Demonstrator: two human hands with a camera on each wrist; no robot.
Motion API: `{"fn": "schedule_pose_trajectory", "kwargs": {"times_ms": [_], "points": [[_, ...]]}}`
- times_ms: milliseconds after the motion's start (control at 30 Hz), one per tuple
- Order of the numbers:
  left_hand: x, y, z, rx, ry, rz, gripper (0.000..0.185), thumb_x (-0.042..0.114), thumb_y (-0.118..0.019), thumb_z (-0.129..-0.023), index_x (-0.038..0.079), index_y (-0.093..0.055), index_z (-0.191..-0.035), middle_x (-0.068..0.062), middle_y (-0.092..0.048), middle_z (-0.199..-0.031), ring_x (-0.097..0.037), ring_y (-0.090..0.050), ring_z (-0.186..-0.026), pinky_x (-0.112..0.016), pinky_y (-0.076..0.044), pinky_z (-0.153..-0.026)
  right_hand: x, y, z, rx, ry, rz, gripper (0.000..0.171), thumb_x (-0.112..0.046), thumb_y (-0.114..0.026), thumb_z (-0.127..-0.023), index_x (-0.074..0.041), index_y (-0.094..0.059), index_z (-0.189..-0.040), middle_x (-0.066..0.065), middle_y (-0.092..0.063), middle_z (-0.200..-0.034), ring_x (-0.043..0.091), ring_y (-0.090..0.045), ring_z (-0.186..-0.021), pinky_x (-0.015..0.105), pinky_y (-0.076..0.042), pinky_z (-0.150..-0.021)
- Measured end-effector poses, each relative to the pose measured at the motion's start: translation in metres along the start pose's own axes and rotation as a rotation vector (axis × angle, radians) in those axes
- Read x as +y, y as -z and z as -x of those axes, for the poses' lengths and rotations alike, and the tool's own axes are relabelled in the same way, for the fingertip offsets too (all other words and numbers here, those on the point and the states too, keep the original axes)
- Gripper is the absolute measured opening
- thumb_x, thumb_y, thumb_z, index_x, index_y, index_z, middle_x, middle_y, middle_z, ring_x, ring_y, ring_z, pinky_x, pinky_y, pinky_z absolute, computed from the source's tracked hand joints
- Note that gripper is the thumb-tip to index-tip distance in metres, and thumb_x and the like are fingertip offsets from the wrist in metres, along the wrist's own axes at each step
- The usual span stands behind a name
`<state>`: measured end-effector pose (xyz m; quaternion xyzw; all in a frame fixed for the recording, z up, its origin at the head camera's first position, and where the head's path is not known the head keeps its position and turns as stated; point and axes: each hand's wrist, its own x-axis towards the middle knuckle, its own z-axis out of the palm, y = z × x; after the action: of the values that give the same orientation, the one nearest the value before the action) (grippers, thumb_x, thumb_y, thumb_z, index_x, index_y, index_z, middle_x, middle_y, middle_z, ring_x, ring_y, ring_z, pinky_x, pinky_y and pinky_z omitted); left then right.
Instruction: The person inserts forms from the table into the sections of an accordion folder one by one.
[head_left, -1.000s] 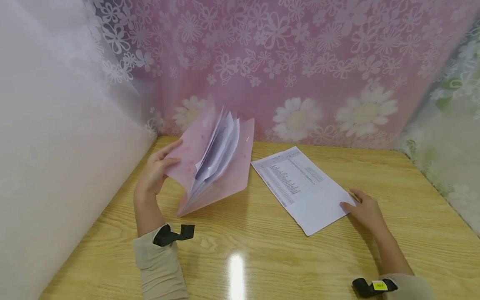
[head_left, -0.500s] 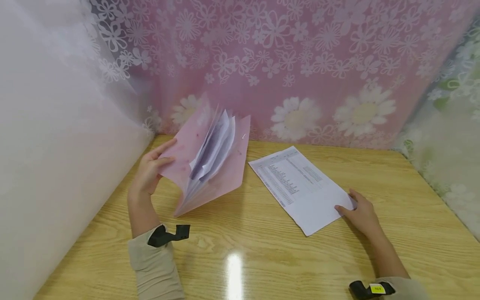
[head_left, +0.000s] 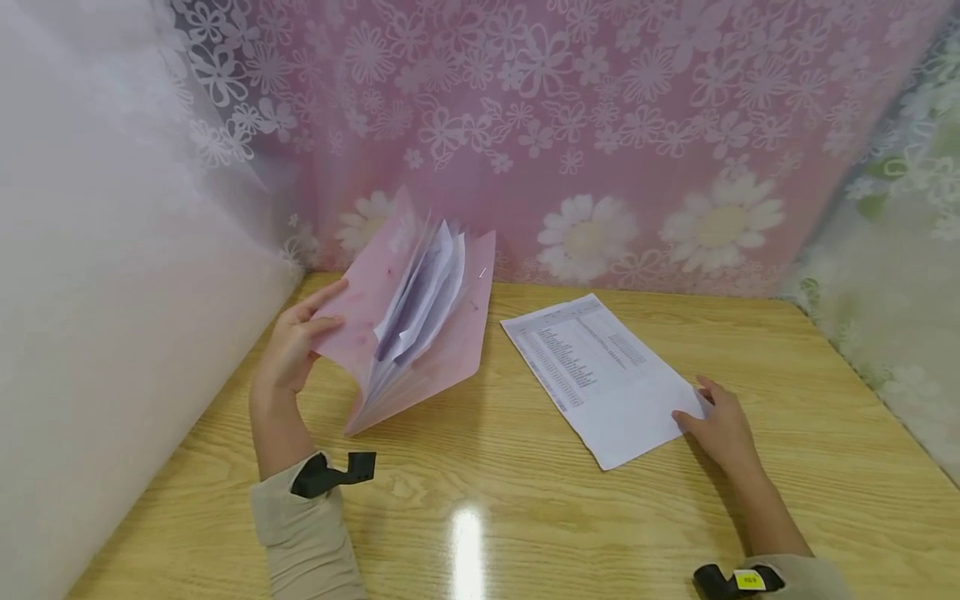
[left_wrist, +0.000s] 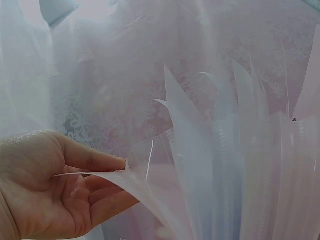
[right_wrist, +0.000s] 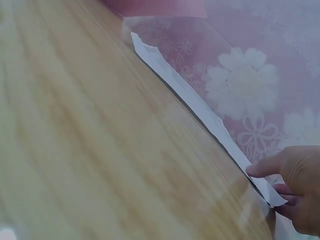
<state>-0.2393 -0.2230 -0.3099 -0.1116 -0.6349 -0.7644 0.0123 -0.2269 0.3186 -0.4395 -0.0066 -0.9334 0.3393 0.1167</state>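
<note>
The left hand [head_left: 294,350] is raised off the pale wooden table [head_left: 525,517] with its forearm angled up from the near edge, sleeve and black wrist strap visible. Its thumb and fingers pinch the front cover of the translucent pink plastic expanding folder [head_left: 420,333], pulling it leftward so the pockets fan apart; the folder stands tilted on its lower corner at the table's far left. In the left wrist view the thumb lies on top of the cover edge, fingers curled beneath. The right hand [head_left: 718,429] lies low on the table, fingers pinching the near right corner of the white printed paper sheet [head_left: 600,379], which lies flat just right of the folder.
</note>
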Motion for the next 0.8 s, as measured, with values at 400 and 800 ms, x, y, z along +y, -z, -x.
{"fn": "schedule_pose_trajectory", "kwargs": {"times_ms": [400, 800], "points": [[0.0, 0.0, 0.001, -0.003, -0.004, 0.004, 0.05, -0.003, -0.045, -0.093, 0.002, -0.034, -0.141, -0.013, -0.035, -0.137, -0.011, -0.057, -0.092, -0.021, -0.049, -0.068, -0.005, 0.004, 0.006, -0.075, -0.037, -0.099, 0.041, -0.008, -0.065, -0.084, 0.007, -0.054, -0.121, 0.031, -0.05, -0.119, 0.043, -0.053, -0.099, 0.02, -0.045, -0.063], [-0.001, 0.001, -0.001, 0.003, -0.007, 0.015, 0.049, -0.004, -0.045, -0.093, 0.002, -0.035, -0.141, -0.012, -0.038, -0.133, -0.009, -0.058, -0.084, -0.02, -0.049, -0.065, -0.009, 0.008, 0.004, -0.55, -0.134, -0.441, 0.06, -0.022, -0.065, -0.086, 0.003, -0.041, -0.135, 0.015, -0.053, -0.095, 0.022, -0.052, -0.086, 0.027, -0.045, -0.068]]}}
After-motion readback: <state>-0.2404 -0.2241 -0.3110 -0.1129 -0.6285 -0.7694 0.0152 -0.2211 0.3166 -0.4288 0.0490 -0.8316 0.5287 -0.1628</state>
